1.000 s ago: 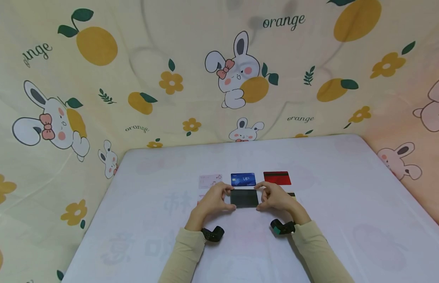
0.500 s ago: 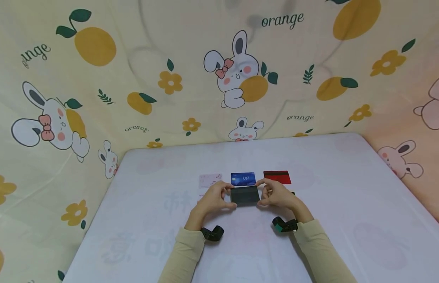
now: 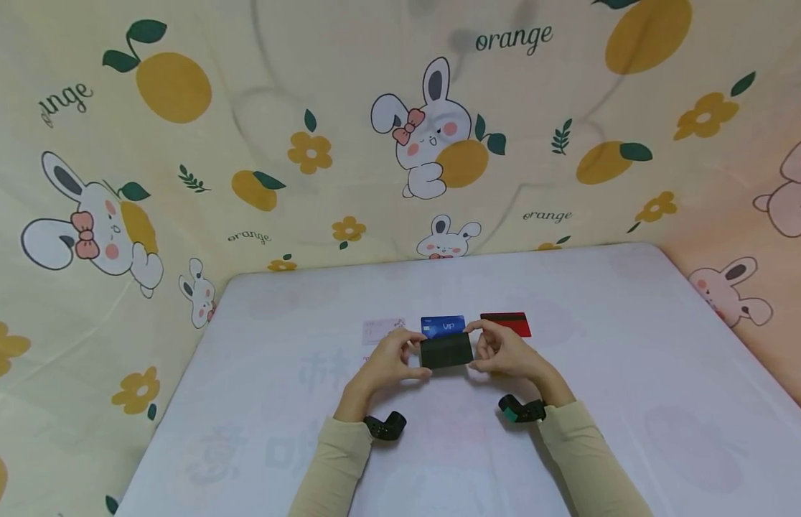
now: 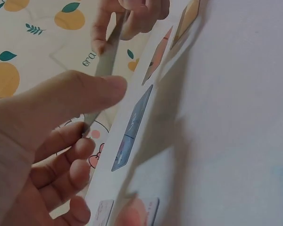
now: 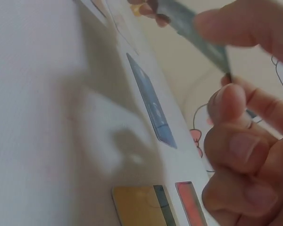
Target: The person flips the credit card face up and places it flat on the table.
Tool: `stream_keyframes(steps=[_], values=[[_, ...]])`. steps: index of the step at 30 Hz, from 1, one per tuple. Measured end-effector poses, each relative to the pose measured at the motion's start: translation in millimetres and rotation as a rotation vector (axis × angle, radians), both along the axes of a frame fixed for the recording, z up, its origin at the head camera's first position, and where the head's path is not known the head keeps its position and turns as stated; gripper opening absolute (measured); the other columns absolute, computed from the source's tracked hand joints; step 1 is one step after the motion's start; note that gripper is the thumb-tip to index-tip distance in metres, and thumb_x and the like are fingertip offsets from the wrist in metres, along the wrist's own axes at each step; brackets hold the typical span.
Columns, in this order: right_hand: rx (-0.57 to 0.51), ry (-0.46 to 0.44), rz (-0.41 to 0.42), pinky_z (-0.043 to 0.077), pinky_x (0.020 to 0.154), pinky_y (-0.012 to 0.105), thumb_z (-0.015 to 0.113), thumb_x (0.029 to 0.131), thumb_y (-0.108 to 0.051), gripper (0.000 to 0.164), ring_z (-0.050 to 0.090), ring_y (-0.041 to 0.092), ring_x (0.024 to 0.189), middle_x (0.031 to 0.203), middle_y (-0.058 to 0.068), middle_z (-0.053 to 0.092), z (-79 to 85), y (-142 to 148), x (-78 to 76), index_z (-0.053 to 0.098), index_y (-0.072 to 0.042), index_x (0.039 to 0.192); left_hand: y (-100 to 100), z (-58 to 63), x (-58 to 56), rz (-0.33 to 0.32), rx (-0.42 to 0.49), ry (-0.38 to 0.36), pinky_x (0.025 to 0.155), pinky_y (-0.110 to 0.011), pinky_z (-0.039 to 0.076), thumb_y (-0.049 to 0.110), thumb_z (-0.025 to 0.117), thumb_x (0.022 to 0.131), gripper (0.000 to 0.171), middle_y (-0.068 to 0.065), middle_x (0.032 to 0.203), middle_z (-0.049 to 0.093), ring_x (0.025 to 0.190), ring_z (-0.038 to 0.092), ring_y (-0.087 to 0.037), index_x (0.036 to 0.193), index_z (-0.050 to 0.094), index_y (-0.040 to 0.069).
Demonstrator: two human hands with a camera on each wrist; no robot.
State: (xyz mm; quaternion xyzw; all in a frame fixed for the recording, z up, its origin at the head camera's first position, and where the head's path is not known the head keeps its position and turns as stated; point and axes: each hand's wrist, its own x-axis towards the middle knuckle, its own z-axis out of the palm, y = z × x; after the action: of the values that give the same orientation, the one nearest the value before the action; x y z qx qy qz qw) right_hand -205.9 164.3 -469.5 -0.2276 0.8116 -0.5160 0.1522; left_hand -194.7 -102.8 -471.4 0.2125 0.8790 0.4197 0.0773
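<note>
Between my two hands a thin black card (image 3: 446,351) is raised over the table, tilted, its shadow falling on the cloth. My left hand (image 3: 390,359) pinches its left edge between thumb and fingers. Likewise, my right hand (image 3: 504,350) pinches the right edge, thumb at the near corner and index finger at the far one. Just beyond lies a blue VIP card (image 3: 443,327), partly covered by the black card in the head view. A pale pink card (image 3: 377,330) is left of it, and a red card (image 3: 520,325) with a dark stripe is to its right.
A gold card (image 5: 134,205) with a dark stripe lies beneath my right hand, and another pale card (image 4: 153,212) shows by my left. The white table (image 3: 291,309) meets a patterned cloth backdrop (image 3: 349,86) at the rear. Both wrists wear small black cameras.
The black card has risen off the table and tilted, moving slightly away from me, and now overlaps the blue card's near edge. Both hands keep their grip; the right has risen a little.
</note>
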Motion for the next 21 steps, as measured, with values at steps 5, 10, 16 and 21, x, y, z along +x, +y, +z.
stream_keyframes(steps=[5, 10, 16, 21], values=[[-0.085, 0.054, -0.014, 0.042, 0.054, 0.021, 0.076, 0.074, -0.001, 0.053, 0.047, 0.006, 0.058, 0.070, 0.003, 0.051, -1.5, -0.3, 0.4, 0.052, -0.004, 0.121, -0.9, -0.8, -1.2, -0.015, 0.019, 0.048, 0.069, -0.017, 0.040, 0.017, 0.085, 0.071, 0.057, -0.014, 0.103, 0.062, 0.084, 0.051, -0.017, 0.122, 0.062, 0.005], [-0.129, 0.097, -0.059, 0.044, 0.057, 0.020, 0.074, 0.074, 0.000, 0.051, 0.051, 0.004, 0.064, 0.083, 0.012, 0.056, 1.3, -1.4, 1.6, 0.053, -0.003, 0.121, 0.5, -1.4, -1.4, -0.034, 0.026, 0.088, 0.071, -0.016, 0.042, 0.021, 0.084, 0.073, 0.056, -0.012, 0.109, 0.063, 0.090, 0.056, -0.021, 0.123, 0.062, 0.007], [-0.192, 0.075, -0.059, 0.048, 0.058, 0.020, 0.071, 0.077, 0.002, 0.054, 0.060, 0.003, 0.076, 0.114, 0.017, 0.062, 6.8, -2.6, 3.4, 0.051, 0.002, 0.128, 2.4, 0.7, 0.4, -0.041, 0.047, 0.092, 0.071, -0.021, 0.046, 0.022, 0.084, 0.073, 0.056, -0.013, 0.114, 0.064, 0.092, 0.058, -0.022, 0.123, 0.062, 0.007], [-0.253, 0.047, -0.045, 0.052, 0.062, 0.019, 0.072, 0.079, 0.002, 0.057, 0.061, 0.002, 0.084, 0.113, -0.017, 0.061, 5.2, -3.7, 3.4, 0.049, 0.003, 0.131, 4.1, 0.8, 2.1, -0.055, 0.069, 0.096, 0.075, -0.028, 0.049, 0.021, 0.083, 0.074, 0.055, -0.013, 0.112, 0.064, 0.092, 0.058, -0.024, 0.122, 0.062, 0.005]])
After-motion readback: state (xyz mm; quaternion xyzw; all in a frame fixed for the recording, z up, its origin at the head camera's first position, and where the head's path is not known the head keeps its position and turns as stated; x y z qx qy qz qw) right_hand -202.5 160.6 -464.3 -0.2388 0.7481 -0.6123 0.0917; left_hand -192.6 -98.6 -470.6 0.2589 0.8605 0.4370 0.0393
